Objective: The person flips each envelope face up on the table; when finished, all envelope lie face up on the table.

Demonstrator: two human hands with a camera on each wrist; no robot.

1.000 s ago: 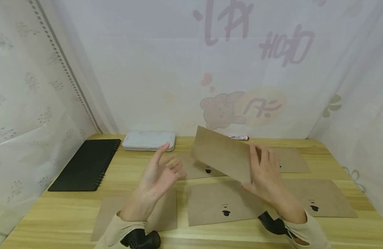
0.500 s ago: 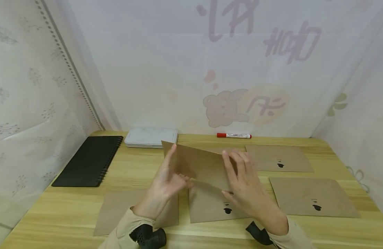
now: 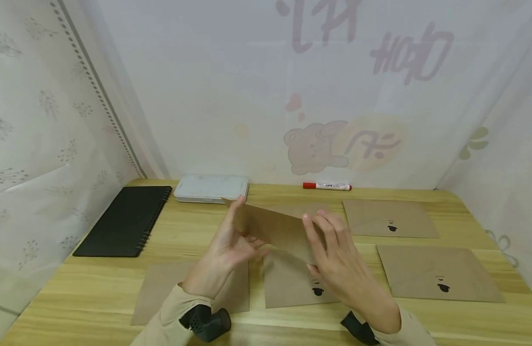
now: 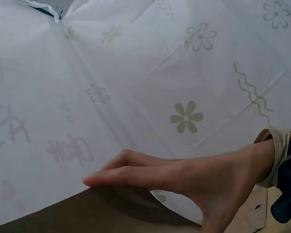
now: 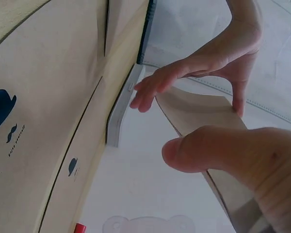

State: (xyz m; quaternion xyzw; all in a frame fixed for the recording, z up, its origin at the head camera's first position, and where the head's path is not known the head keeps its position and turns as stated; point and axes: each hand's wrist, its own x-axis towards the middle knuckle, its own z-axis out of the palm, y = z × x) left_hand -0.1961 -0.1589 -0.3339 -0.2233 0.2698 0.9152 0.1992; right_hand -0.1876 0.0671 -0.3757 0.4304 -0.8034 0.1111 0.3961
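Observation:
Both hands hold a thin brown kraft-paper notebook (image 3: 276, 230) tilted above the table. At its left end the left hand (image 3: 224, 254) grips it, thumb raised at the edge and fingers lower down. The right hand (image 3: 339, 259) holds the right end, with fingertips along the top edge and thumb below. In the left wrist view, the right hand (image 4: 184, 174) has its fingers over the edge of the notebook (image 4: 111, 211). The right wrist view shows the left hand (image 5: 208, 63) at the far end of the slightly bowed notebook (image 5: 203, 109). Below lies another kraft notebook (image 3: 287, 293) with a printed hat.
More kraft notebooks lie at right (image 3: 439, 271), back right (image 3: 391, 218) and front left (image 3: 162, 283); another is partly hidden behind the held one. A black spiral notebook (image 3: 123, 221), a whitish flat case (image 3: 211, 188) and a red-capped marker (image 3: 327, 186) lie farther back.
The right hand has brought the notebook leftward and lower, and the left hand has taken its left end. In the last half second both hands have shifted only slightly.

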